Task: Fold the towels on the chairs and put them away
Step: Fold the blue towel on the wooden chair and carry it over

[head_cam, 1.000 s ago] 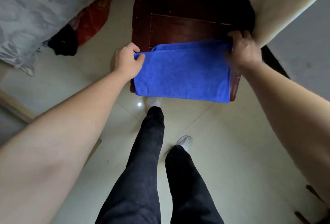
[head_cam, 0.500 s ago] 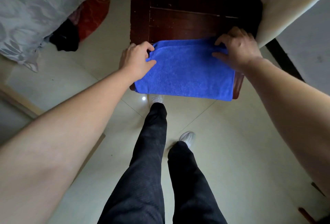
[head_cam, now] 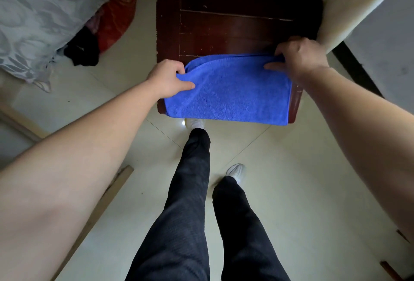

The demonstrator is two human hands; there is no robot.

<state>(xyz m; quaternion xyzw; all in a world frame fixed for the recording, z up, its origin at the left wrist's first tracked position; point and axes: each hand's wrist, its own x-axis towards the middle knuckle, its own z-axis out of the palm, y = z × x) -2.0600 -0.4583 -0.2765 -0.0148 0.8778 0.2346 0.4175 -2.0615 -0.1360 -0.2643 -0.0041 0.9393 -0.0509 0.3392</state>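
Observation:
A blue towel (head_cam: 230,92), folded double, lies across the near edge of a dark red wooden chair seat (head_cam: 224,27). My left hand (head_cam: 168,78) pinches the towel's far left corner, thumb on top. My right hand (head_cam: 300,59) grips the far right corner, fingers curled over the cloth. Between my hands the far edge is lifted and curves toward me. The towel's near fold hangs slightly over the seat's front edge.
A bed with a grey patterned cover (head_cam: 44,12) is at the left, with red and black cloth (head_cam: 107,32) beneath its edge. A cream cushion or chair back (head_cam: 349,0) stands at the right. My legs and white shoes (head_cam: 195,123) are on the pale tiled floor.
Both hands moved from the towel's sides to its far corners and took hold. The far edge is now raised and drawn toward me.

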